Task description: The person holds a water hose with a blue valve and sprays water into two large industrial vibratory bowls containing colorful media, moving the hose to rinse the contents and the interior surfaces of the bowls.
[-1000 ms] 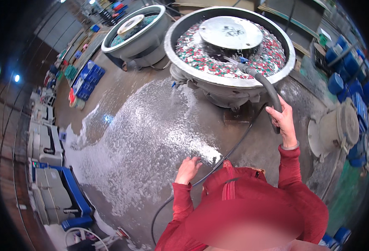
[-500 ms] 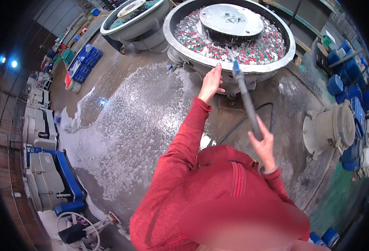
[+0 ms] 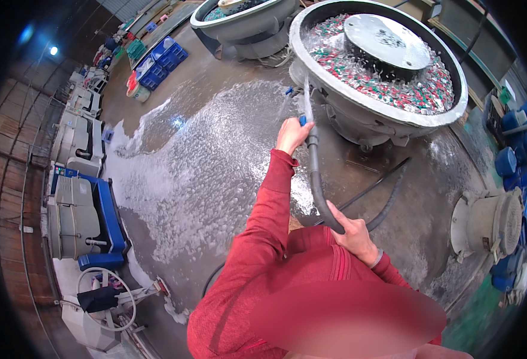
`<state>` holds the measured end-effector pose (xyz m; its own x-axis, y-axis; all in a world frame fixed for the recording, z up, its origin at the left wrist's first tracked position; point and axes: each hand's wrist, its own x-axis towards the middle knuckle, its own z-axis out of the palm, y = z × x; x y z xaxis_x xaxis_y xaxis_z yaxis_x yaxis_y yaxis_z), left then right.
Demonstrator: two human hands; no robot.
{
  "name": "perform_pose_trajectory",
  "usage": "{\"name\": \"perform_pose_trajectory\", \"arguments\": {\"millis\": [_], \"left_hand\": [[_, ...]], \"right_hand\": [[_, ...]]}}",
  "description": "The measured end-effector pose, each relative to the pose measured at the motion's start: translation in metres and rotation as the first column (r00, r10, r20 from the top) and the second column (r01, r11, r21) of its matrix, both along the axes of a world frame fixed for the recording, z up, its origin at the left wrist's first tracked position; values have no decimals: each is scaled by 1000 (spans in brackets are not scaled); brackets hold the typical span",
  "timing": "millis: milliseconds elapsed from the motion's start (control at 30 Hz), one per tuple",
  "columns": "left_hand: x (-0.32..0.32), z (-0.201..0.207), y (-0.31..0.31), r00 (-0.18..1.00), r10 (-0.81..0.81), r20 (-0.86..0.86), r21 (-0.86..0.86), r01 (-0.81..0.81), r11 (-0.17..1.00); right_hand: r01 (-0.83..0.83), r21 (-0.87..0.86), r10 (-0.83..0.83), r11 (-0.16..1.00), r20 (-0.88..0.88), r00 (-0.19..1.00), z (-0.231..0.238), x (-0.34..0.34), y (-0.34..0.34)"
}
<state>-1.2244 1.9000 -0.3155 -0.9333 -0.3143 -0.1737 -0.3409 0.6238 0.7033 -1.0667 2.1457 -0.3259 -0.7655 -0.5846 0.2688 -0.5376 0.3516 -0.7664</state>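
Observation:
A dark grey hose [image 3: 316, 179] curves up in front of me, with a blue valve handle [image 3: 303, 121] near its far end. My left hand [image 3: 291, 136] is closed at that end, by the blue handle. A pale stream, apparently water, leaves the hose end toward the tub's outer left side. My right hand [image 3: 354, 234] wraps round the hose lower down, close to my body. Beyond the hose stands a large round tub [image 3: 302, 51], filled with small red, green and white pieces around a raised centre with a pale round lid [image 3: 387, 40].
White foam [image 3: 173, 179] spreads over the wet floor to the left. A second tub [image 3: 248, 27] stands behind. Blue crates [image 3: 162, 63] lie at the far left, machines [image 3: 75, 209] along the left side. At right are a beige drum-shaped unit [image 3: 484, 224] and blue barrels [image 3: 508, 161].
The view has swung left. The hose end has moved from the tub's rim to its left side. My left hand, open before, has closed at the hose end, and a stream now shows.

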Motion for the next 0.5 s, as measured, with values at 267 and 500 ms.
{"name": "perform_pose_trajectory", "arguments": {"millis": [267,500], "left_hand": [[59,-189,-134,973,81,216,-251,-25,968],[107,-169,-150,943,307,131,-202,-278,939]], "right_hand": [[-418,328,366,847,209,907,-21,4,-79],[-374,311,265,874,341,902,-14,41,-159]]}}
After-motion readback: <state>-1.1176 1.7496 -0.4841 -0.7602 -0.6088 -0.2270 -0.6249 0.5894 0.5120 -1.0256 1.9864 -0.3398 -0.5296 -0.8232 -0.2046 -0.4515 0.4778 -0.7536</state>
